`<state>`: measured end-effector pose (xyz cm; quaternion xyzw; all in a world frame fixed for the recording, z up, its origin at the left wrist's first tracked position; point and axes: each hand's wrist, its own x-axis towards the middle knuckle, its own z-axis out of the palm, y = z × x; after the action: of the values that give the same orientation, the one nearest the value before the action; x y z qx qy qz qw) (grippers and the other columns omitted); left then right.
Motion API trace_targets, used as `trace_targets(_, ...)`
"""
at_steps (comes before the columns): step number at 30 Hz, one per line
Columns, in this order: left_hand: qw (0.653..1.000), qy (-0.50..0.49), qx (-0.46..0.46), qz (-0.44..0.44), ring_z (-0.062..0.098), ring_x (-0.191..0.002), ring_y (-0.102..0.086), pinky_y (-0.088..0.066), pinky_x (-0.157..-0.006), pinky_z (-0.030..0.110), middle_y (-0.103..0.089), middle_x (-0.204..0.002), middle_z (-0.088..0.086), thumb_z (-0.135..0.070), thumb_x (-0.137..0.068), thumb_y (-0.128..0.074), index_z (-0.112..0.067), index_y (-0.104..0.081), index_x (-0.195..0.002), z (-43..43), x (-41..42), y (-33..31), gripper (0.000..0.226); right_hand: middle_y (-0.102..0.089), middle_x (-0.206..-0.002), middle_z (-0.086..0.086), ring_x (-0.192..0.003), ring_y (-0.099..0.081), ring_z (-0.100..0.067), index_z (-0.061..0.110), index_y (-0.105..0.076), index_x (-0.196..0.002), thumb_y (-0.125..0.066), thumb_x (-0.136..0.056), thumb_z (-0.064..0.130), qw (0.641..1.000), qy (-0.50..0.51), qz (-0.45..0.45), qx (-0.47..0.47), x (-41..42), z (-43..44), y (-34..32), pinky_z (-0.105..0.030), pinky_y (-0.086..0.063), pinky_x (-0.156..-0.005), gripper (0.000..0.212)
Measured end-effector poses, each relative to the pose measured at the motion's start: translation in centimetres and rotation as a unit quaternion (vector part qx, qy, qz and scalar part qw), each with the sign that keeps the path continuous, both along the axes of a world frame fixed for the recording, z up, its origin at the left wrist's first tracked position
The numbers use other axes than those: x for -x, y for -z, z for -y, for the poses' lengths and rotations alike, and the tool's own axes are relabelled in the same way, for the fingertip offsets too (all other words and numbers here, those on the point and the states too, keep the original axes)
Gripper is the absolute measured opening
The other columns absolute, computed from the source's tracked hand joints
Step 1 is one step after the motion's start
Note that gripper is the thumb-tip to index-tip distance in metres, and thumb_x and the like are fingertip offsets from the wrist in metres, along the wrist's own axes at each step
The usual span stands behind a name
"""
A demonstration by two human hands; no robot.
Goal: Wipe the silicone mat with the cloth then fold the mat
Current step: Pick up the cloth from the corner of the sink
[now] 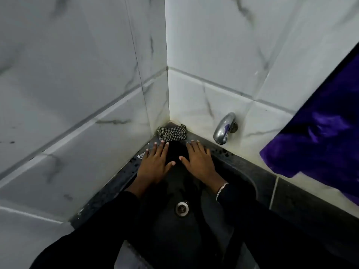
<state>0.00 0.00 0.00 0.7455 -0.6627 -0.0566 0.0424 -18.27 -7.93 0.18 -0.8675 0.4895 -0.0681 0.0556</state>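
Setting: tiled washroom corner, the kind found in a bathroom or utility area.
Walls: large white tiles (77,78) with grey marble veining; two faces meet at a corner, grout lines plain.
Fixture: dark basin (239,171) set into the corner, with a round metal drain (182,208) at its bottom.
Fitting: chrome tap (224,129) mounted on the right wall, above the basin rim.
Surround: dark ledge (291,200), grimy where it meets the tiles.
Textiles: checked cloth (172,133) bunched in the corner; purple fabric (320,136) hanging at right.

Under our left hand (153,166) and right hand (198,162) we cannot separate black mat (175,152) from dark sink (233,175); purple fabric (320,136) rightward is cropped.
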Motion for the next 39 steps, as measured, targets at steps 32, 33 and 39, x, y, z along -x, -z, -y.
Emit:
trace_targets(32,0.999,-0.017,-0.05,-0.005,0.03,-0.152,-0.024,-0.036,-0.115,0.05,-0.015,-0.168,0.007,-0.051,-0.097,-0.05,-0.017,-0.012,-0.16,4.8,-4.6,1.7,0.081,-0.047,-0.15,0.003,-0.134,-0.038,-0.032,0.029,-0.053,-0.141,-0.048,-0.097,0.024,0.989,-0.111,-0.103,-0.001,-10.0,10.9,0.5,-0.05,-0.033,-0.103,0.045)
trace_targets(33,0.999,-0.017,-0.05,-0.009,0.029,-0.152,-0.024,-0.037,-0.115,0.05,-0.015,-0.168,0.007,-0.051,-0.097,-0.05,-0.017,-0.011,-0.16,4.6,-4.7,1.6,0.082,-0.05,-0.147,0.002,-0.134,-0.038,-0.032,0.028,-0.055,-0.138,-0.049,-0.096,0.025,0.989,-0.108,-0.1,-0.003,-9.7,10.6,0.4,-0.05,-0.033,-0.102,0.043)
trace_targets(39,0.997,-0.016,-0.038,-0.061,0.031,-0.15,-0.029,-0.036,-0.118,0.049,-0.019,-0.167,0.009,-0.055,-0.097,-0.048,-0.019,-0.011,-0.161,2.8,-4.1,0.7,0.082,-0.053,-0.138,-0.003,-0.131,-0.049,-0.026,0.027,-0.054,-0.139,-0.054,-0.093,0.026,0.993,-0.096,-0.056,-0.032,-6.6,7.7,0.2,-0.045,-0.031,-0.103,0.047)
